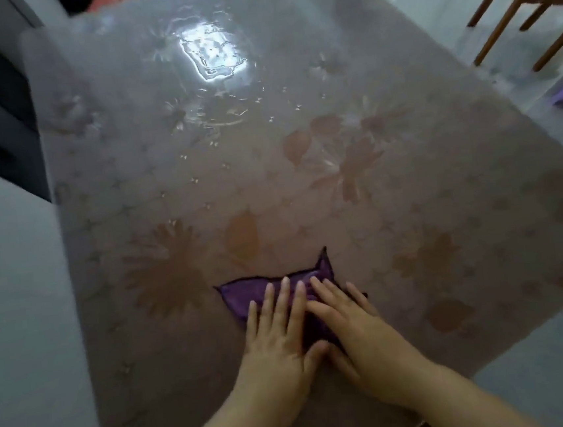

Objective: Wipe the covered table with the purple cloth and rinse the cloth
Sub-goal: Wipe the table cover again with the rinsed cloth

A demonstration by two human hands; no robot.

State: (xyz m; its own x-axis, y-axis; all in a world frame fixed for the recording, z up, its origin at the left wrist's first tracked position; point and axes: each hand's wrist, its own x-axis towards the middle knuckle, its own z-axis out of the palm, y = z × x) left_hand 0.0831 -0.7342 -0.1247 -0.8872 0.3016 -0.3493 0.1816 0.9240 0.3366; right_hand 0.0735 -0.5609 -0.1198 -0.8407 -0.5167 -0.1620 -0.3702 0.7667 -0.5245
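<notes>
The purple cloth [243, 294] lies flat on the near part of the table [268, 166], which has a glossy brown cover with a flower pattern. My left hand [278, 337] presses flat on the cloth's left half, fingers spread. My right hand [357, 333] lies flat on its right half, fingers slightly overlapping the left hand's. One cloth corner sticks up and away beyond my fingertips. Most of the cloth is hidden under both palms.
A bright light reflection [211, 53] shines on the far part of the cover. A wooden stool [528, 7] with a purple cushion stands at the upper right. Grey floor runs along the left and right sides of the table.
</notes>
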